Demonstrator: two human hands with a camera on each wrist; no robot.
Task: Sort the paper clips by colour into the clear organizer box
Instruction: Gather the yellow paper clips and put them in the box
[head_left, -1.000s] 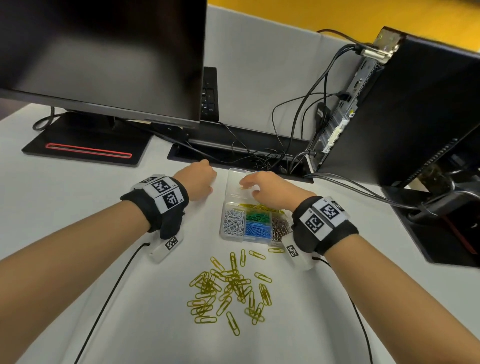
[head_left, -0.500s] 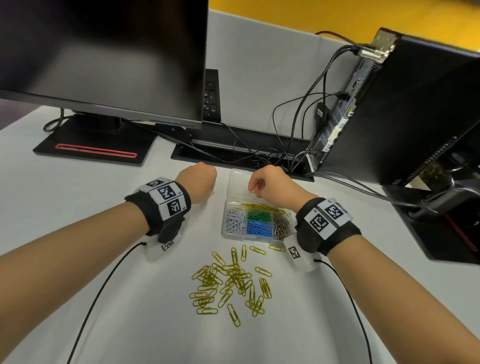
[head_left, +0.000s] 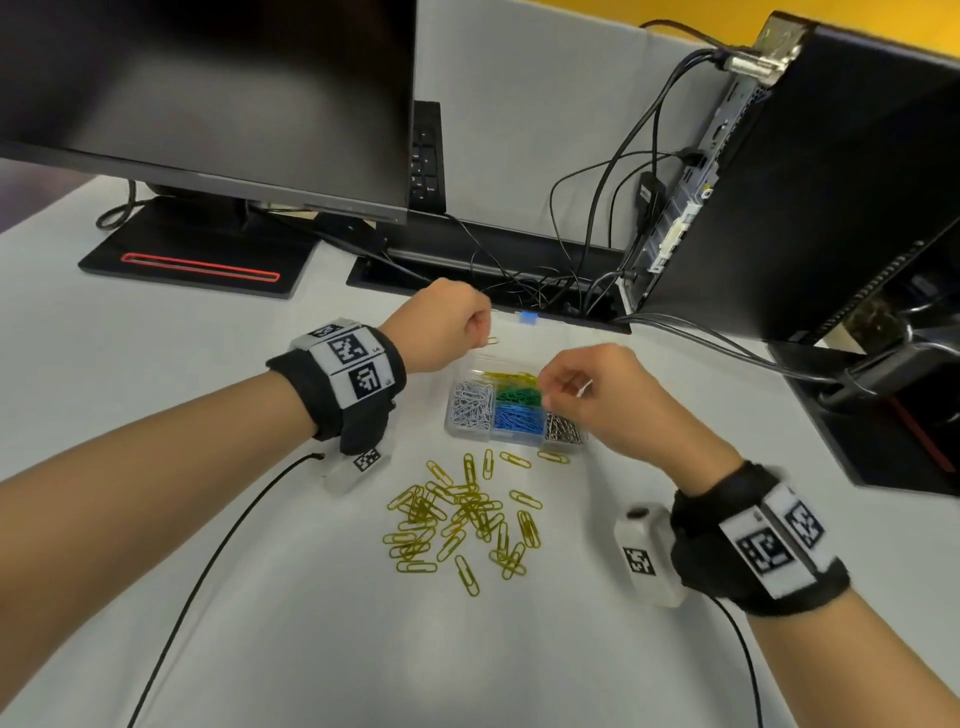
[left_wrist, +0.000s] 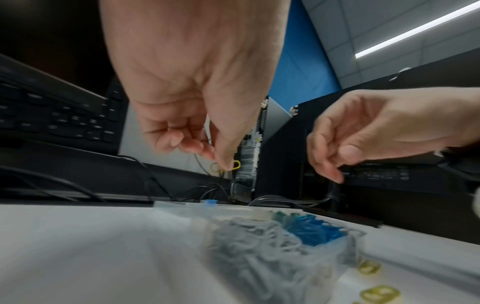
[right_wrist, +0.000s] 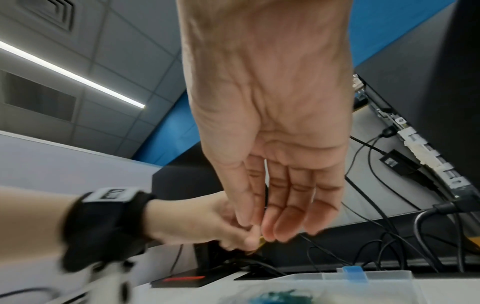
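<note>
- Paper clips (head_left: 457, 519) in yellow lie scattered loose on the white desk (head_left: 260, 597), just in front of the clear organizer box (head_left: 511, 405).
- That box sits open between my two hands, with silver clips at its left, green and blue in the middle, dark ones at the right and a few yellow at the back.
- My left hand (head_left: 447, 325) hovers beside the box's far left corner, its grip pinched shut on one yellow clip (left_wrist: 235, 165) between thumb and fingertip.
- My right hand (head_left: 592, 389) hangs above the box's right side, fingers loosely curled, thumb near the forefinger; I cannot tell whether that grip has hold of anything.
- Behind the box stand a monitor (head_left: 208, 93) and a tangle of cables (head_left: 545, 291).
</note>
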